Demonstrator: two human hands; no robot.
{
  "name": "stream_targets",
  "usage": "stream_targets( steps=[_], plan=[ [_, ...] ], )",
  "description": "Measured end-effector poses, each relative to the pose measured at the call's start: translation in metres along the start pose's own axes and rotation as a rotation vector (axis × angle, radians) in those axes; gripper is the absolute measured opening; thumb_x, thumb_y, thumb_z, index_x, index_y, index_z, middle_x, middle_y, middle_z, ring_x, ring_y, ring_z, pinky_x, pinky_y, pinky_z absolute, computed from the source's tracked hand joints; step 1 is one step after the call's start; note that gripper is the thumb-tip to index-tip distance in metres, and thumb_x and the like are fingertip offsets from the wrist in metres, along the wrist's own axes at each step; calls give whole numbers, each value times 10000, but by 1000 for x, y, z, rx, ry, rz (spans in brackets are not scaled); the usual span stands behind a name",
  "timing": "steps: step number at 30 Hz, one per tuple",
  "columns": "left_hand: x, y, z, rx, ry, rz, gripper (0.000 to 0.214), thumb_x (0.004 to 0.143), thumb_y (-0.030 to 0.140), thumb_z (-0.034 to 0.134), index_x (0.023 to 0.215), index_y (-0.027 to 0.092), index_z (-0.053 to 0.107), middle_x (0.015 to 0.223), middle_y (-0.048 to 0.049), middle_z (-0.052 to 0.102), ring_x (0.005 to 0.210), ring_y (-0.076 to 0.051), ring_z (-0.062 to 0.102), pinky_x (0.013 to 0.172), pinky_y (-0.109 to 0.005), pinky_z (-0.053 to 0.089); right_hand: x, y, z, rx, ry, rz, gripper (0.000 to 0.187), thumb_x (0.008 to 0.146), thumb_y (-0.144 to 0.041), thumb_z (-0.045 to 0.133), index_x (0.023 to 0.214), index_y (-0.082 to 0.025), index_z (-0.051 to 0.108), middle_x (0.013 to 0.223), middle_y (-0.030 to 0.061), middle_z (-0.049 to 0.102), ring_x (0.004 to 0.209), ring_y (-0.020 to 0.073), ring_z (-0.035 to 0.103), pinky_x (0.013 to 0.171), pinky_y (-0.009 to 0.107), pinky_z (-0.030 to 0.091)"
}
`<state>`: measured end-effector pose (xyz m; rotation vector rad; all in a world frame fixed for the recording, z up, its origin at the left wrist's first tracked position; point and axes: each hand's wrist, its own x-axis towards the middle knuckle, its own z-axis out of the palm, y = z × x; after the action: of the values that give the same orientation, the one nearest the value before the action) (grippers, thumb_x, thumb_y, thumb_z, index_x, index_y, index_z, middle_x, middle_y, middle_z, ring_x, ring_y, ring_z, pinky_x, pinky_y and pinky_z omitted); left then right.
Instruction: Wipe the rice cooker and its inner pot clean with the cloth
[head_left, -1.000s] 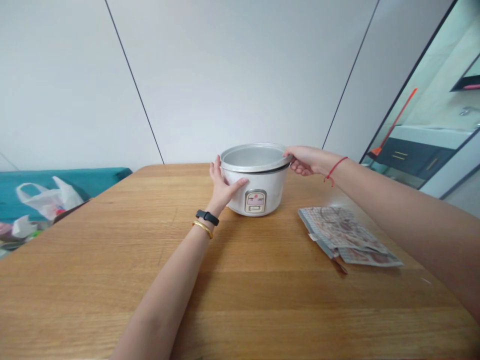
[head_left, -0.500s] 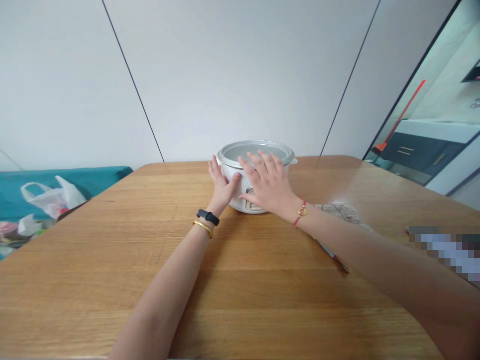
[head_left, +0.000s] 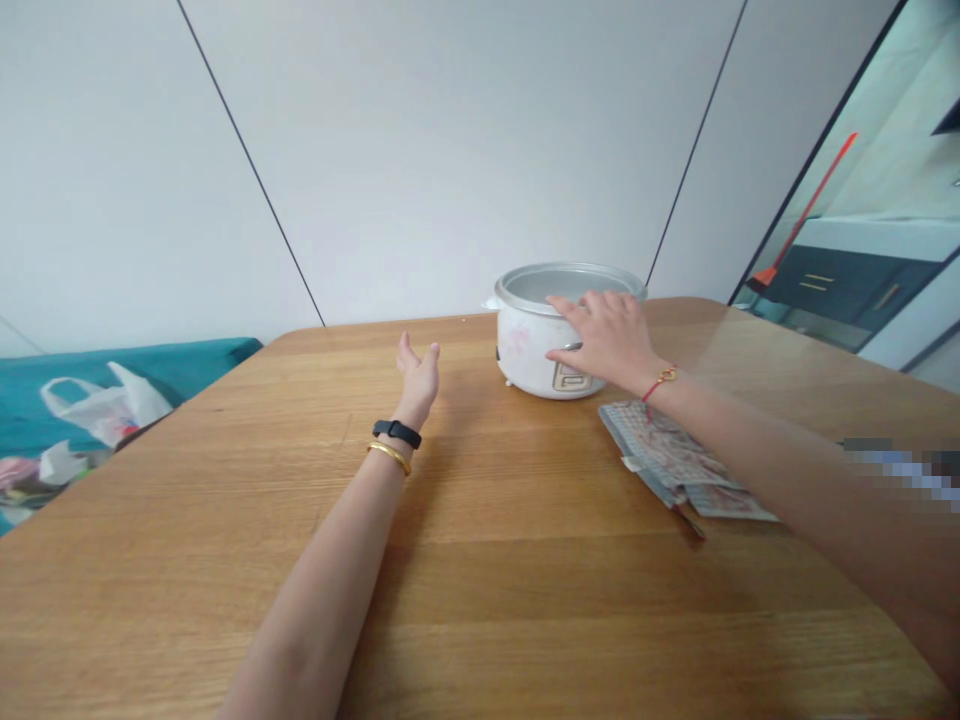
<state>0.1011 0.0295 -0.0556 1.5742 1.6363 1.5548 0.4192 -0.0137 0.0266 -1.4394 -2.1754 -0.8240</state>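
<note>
Rice cooker (head_left: 529,350), white and round, stands upright under our right hand (head_left: 604,335), close to the far edge of the wooden table (head_left: 300,580). Our right hand is spread out over its front, with the fingertips up by the silver rim (head_left: 517,300) and the thumb lower down, next to the front panel (head_left: 572,378). We cannot tell how hard those fingers press, or if they all touch. Past our fingers we can see the grey inside. Left of our right hand, a pink flower picture (head_left: 517,338) shows on the white side. Our left hand (head_left: 420,382) is up off to the left of the pot – apart from it, open, with the thumb away from the fingers. On that wrist we wear a black band (head_left: 397,433) and a gold bangle (head_left: 389,458); on the right one, a red string (head_left: 655,385). Just below our right hand lies a flat checked thing (head_left: 660,455), partly under our arm, and we cannot tell if it is cloth or a bag. Far left of our left hand, a white plastic bag (head_left: 105,408) sits by something teal (head_left: 202,365). Well to the right of our right hand – past the table – leans a red broom (head_left: 806,215).
</note>
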Motion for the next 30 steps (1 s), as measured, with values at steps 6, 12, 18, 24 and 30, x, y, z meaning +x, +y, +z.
stream_targets(
  steps=[6,12,18,24,30],
  plan=[
    [7,-13,-27,79,-56,-188,663,948,381,558,1540,146,373,1574,-256,464,1443,-340,493,1181,-520,396,-9,101,24,-87,-124,111,826,862,-613,715,1547,-228,461,1203,177,611,1098,346,481,941,427,303],
    [0,-49,-61,250,-179,-202,606,863,291,632,1436,130,517,1429,-225,619,1342,-327,591,1162,-480,424,-23,173,44,-129,-148,256,838,850,-510,805,1553,-193,478,1279,258,605,1196,366,463,972,464,263],
    [-18,-63,-67,562,-256,-26,479,901,385,603,1310,135,621,1416,-205,629,1372,-337,555,1199,-440,373,-18,193,63,-99,-154,361,764,942,-406,720,1582,-114,423,1392,346,507,1353,371,368,945,457,260],
    [-22,-61,-64,741,-313,96,395,972,397,485,1197,138,680,1301,-190,684,1264,-326,610,1133,-431,439,-12,206,71,-77,-216,403,713,984,-386,659,1588,-109,402,1524,327,424,1514,362,178,977,478,230],
    [-18,-63,-64,726,-302,96,389,966,377,485,1183,130,694,1294,-191,684,1258,-319,611,1131,-406,445,-26,161,58,-178,-137,555,831,996,-499,592,1662,-139,248,1706,315,87,1585,418,-25,1027,619,201]
  ],
)
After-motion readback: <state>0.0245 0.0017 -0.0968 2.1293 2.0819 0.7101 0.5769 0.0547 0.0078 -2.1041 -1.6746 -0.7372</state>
